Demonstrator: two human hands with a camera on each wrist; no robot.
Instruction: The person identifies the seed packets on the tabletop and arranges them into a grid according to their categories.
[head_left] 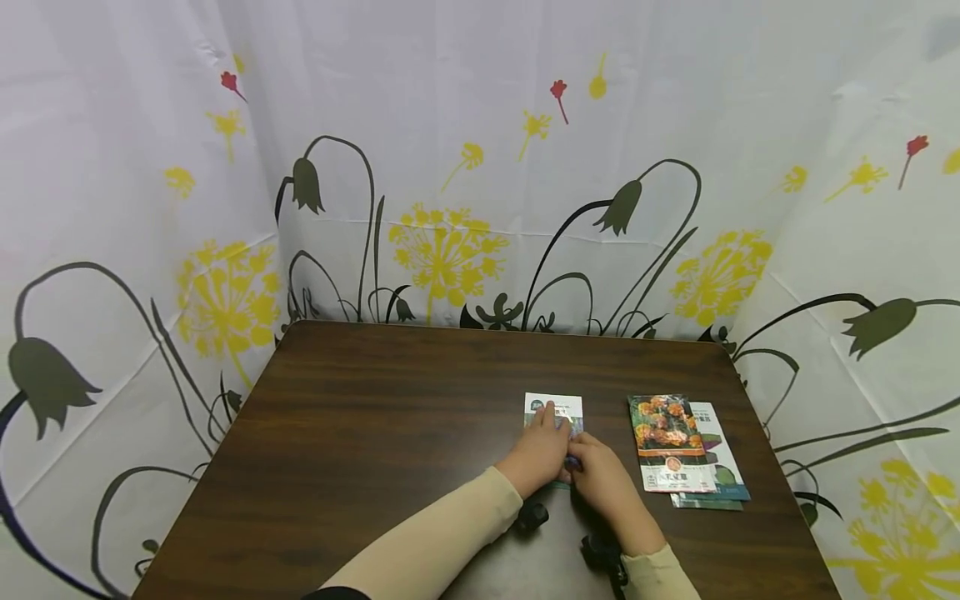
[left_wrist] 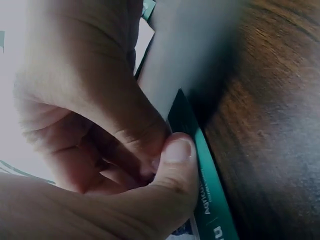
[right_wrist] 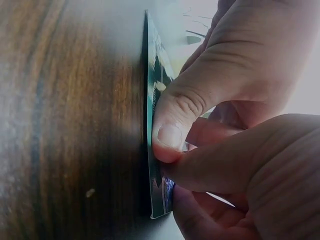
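Observation:
A seed packet [head_left: 558, 402] with a white and green top end lies flat on the table, mostly covered by both hands. My left hand [head_left: 536, 452] reaches over it, its thumb [left_wrist: 175, 155] against the green printed border [left_wrist: 212, 192]. Beside it, my right hand [head_left: 602, 482] has its fingers bent at the packet, the tips meeting the left thumb. A purple printed patch [right_wrist: 168, 194] shows by the right fingers in the right wrist view. What the fingertips pinch is partly hidden behind the knuckles.
To the right lies a small stack of seed packets. On top is one with orange flowers [head_left: 666, 433]; a white and green packet [head_left: 723, 454] sticks out beneath. The brown wooden table [head_left: 360, 417] ends at a patterned curtain [head_left: 480, 150].

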